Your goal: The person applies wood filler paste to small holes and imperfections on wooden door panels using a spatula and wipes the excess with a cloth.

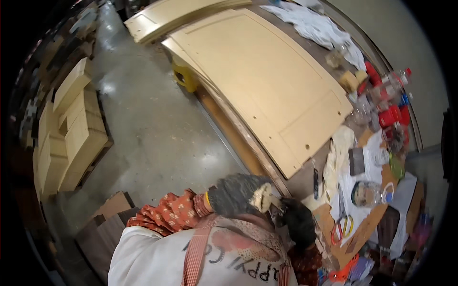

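My left hand [233, 194], in a dark grey glove with a yellow cuff edge, is close in front of my body at the near end of the workbench. Its fingers are closed round a cream-coloured wad [262, 197], which looks like crumpled cloth or putty. My right hand [298, 222], in a black glove, is curled just to its right, fingertips close to the wad. A small greyish piece shows between the hands, too unclear to name. Beyond them a cream door panel [260, 78] with small holes lies flat on the bench.
More cream panels [167, 19] are stacked at the far end. To the right lie scissors [341, 230], a clear jar [366, 194], a black marker-like stick [316, 184], cardboard [329, 220], bottles [392, 86] and white cloth [312, 26]. Cream panel stacks [78, 138] stand left across the concrete floor [143, 119].
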`<state>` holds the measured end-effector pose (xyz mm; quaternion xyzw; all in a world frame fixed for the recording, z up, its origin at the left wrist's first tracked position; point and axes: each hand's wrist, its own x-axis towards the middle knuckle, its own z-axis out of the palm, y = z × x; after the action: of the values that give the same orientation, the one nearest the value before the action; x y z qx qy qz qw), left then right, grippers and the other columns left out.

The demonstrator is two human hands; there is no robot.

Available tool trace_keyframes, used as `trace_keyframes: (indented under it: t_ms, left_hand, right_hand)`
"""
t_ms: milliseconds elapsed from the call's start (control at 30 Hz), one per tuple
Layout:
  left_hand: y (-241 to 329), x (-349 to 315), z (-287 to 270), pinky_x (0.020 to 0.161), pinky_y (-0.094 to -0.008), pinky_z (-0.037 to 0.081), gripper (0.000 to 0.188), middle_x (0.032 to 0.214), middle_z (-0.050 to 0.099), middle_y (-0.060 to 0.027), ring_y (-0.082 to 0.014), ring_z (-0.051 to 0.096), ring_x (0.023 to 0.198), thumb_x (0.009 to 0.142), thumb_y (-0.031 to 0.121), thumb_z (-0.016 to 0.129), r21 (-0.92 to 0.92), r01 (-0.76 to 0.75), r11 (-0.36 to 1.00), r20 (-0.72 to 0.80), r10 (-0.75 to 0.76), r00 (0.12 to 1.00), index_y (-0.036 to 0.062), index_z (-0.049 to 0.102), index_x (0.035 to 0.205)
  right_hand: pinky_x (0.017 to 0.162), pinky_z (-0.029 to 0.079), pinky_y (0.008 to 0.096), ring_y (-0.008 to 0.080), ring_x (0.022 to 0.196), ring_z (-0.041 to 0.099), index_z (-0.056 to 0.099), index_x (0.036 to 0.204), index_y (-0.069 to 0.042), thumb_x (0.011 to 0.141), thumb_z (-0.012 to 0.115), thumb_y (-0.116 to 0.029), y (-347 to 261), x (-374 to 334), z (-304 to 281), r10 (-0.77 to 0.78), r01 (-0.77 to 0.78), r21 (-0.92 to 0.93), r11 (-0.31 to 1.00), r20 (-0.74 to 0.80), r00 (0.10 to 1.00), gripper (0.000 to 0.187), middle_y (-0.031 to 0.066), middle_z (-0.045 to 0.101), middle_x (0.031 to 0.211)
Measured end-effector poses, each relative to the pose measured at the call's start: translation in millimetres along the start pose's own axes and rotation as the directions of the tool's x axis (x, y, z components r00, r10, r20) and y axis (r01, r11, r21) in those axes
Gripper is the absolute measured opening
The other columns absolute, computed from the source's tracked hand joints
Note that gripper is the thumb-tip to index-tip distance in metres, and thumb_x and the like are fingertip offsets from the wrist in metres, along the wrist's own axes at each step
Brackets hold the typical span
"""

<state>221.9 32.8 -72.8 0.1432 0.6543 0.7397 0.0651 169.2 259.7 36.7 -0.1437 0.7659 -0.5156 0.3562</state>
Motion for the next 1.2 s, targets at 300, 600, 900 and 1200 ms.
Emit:
trace_keyframes:
  t_ms: [300, 600, 900, 1200]
  left_hand:
    - [57, 49, 32, 0.084, -0.0327, 0.049, 0.068, 0.105, 0.061, -0.0130, -0.0217, 0.061, 0.096, 0.061, 0.028, 0.084, 0.242, 0.085, 0.967, -0.155, -0.048, 0.987, 0.0041, 0.052, 0.116]
    - [31, 45, 43, 0.083, -0.0338, 0.049, 0.067, 0.104, 0.061, -0.0122, -0.0220, 0.060, 0.095, 0.063, 0.032, 0.082, 0.477, 0.186, 0.859, -0.365, 0.001, 0.931, 0.0056, 0.052, 0.116]
    - [26, 39, 44, 0.080, -0.0330, 0.049, 0.063, 0.103, 0.061, -0.0108, -0.0212, 0.061, 0.092, 0.063, 0.032, 0.082, 0.296, 0.294, 0.909, -0.488, -0.121, 0.865, 0.0059, 0.054, 0.114]
    - [22, 39, 40, 0.079, -0.0334, 0.050, 0.063, 0.101, 0.061, -0.0112, -0.0222, 0.062, 0.090, 0.062, 0.032, 0.082, 0.402, 0.234, 0.885, -0.504, 0.000, 0.864, 0.0068, 0.055, 0.113]
  right_hand:
    - [0.086, 0.046, 0.0297, 0.0192, 0.097, 0.058, 0.054, 0.113, 0.003, 0.086, 0.056, -0.004, 68, -13, -10, -0.486, 0.372, -0.331, 0.867, -0.396, 0.779, 0.028, 0.0111, 0.061, 0.106]
    - [0.078, 0.047, 0.0314, 0.0190, 0.091, 0.058, 0.053, 0.115, -0.004, 0.086, 0.052, -0.001, 85, 17, -34, 0.131, 0.054, 0.622, 0.781, -0.248, 0.960, 0.029, 0.0115, 0.058, 0.109]
    - [0.063, 0.046, 0.0221, 0.0106, 0.075, 0.055, 0.057, 0.110, 0.001, 0.091, 0.049, -0.008, 79, 39, -31, -0.474, 0.453, -0.165, 0.876, -0.471, 0.744, 0.022, 0.0066, 0.061, 0.093]
    - [0.082, 0.046, 0.0225, 0.0095, 0.095, 0.054, 0.051, 0.122, 0.001, 0.089, 0.050, 0.000, 68, 49, -35, -0.608, 0.401, -0.479, 0.781, -0.434, 0.665, 0.033, 0.0071, 0.057, 0.118]
